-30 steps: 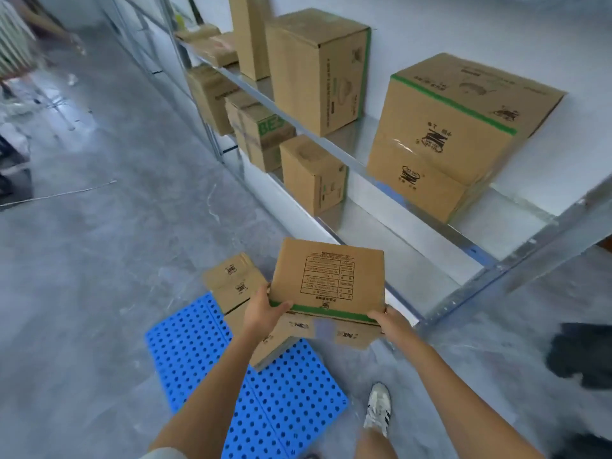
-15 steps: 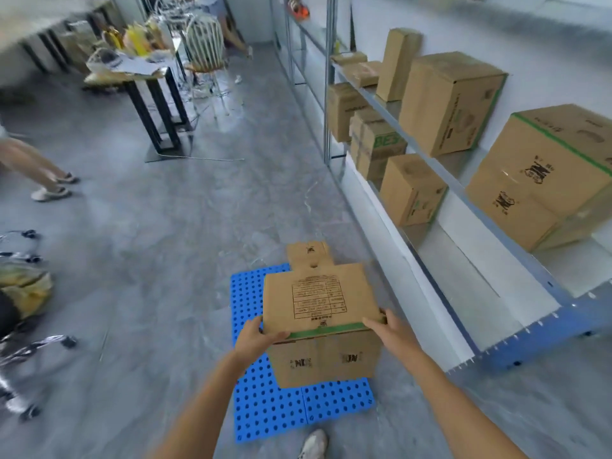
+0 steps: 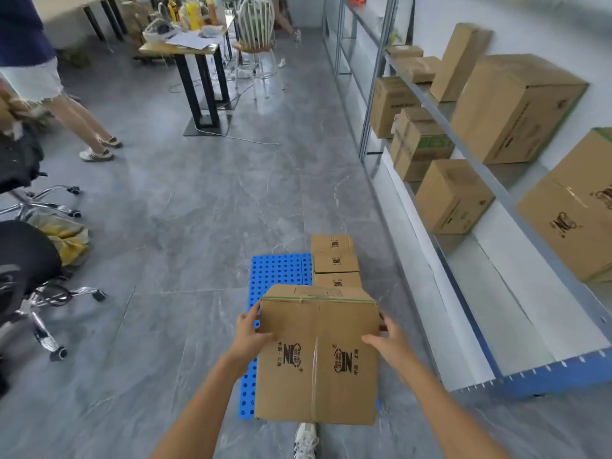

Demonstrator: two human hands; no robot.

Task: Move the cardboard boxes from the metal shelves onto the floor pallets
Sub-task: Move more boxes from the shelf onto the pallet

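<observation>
I hold a taped cardboard box (image 3: 318, 359) with black logos between both hands, over the blue perforated floor pallet (image 3: 278, 276). My left hand (image 3: 250, 336) grips its left edge, thumb on top. My right hand (image 3: 384, 342) clasps its right edge. A low stack of smaller cardboard boxes (image 3: 334, 260) sits on the pallet's far right part, just beyond the held box. On the right stand the metal shelves (image 3: 496, 190) with several more cardboard boxes (image 3: 453, 197) on two levels.
Office chairs (image 3: 29, 286) and a yellow bag (image 3: 66, 240) stand at the left. A person's legs (image 3: 82, 120) are at the far left. A black-legged table (image 3: 198, 61) and white chair (image 3: 255, 38) stand further back. My shoe (image 3: 306, 442) is below the box.
The box has tipped so its taped logo face points up at me, and it sits lower over the pallet. My view has swung left along the aisle, away from the shelves.
</observation>
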